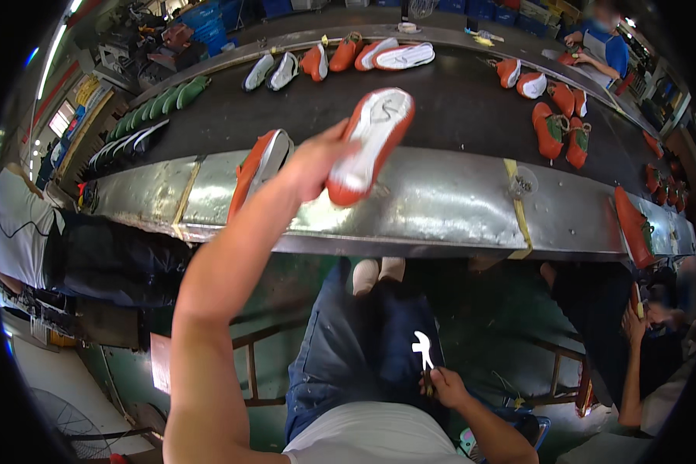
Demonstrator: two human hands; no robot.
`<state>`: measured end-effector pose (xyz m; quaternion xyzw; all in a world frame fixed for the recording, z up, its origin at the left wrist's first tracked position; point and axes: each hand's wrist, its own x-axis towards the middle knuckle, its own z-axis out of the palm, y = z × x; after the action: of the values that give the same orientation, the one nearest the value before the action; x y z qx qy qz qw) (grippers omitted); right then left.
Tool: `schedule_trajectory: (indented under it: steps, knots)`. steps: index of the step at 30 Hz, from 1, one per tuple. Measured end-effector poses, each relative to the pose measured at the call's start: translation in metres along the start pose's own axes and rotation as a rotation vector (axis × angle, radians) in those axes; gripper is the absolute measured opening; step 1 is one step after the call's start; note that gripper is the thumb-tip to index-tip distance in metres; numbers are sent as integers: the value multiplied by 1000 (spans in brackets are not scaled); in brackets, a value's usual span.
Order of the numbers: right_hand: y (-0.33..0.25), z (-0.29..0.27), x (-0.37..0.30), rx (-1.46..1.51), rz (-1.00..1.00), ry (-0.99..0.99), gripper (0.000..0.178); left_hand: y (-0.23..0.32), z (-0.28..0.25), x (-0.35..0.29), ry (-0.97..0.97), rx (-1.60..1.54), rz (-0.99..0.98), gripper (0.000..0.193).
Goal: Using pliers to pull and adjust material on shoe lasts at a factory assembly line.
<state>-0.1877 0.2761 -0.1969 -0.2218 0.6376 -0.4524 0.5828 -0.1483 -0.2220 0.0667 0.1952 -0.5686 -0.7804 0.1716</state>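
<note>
My left hand (321,161) is closed on an orange-red shoe upper (377,127), held up over the metal edge of the bench with its white underside facing me. A dark curved mark shows on that underside. Down by my lap, my right hand (445,386) grips the handle of a claw hammer (422,346), its bright metal head pointing up. Just left of my left forearm, another orange-red shoe upper (254,172) rests on its side on the metal edge, partly hidden by the arm.
Beyond the metal edge (441,193) runs a dark belt (456,116) carrying orange-red uppers (549,133), pale-soled ones (404,56) and green ones (162,101). A small clear cup (523,182) stands on the metal. People sit at both sides; another (607,50) works across the belt.
</note>
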Motion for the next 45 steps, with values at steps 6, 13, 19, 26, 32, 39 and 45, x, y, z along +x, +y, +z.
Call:
schedule_trajectory:
  steps: [6,13,19,26,32,39,45]
  knots:
    - [-15,2,-2,87,59,-51,49,0,-40,136,472,1936,321,57]
    - [-8,-2,-1,300,37,31,44,-11,-68,151,150,1732,61,32]
    - [-9,-12,12,308,67,-65,44,31,-205,44,542,1611,-460,77]
    - [6,-2,0,233,60,-1,44,3,-117,-80,183,249,-48,60]
    - [-46,17,-10,-360,-96,158,38,-154,24,-181,53,-74,28,67]
    - [-127,64,32,-450,-440,307,72,-239,79,-198,-81,113,-45,63]
    - [-137,56,48,-578,-374,208,48,-236,61,-207,-181,17,-95,61]
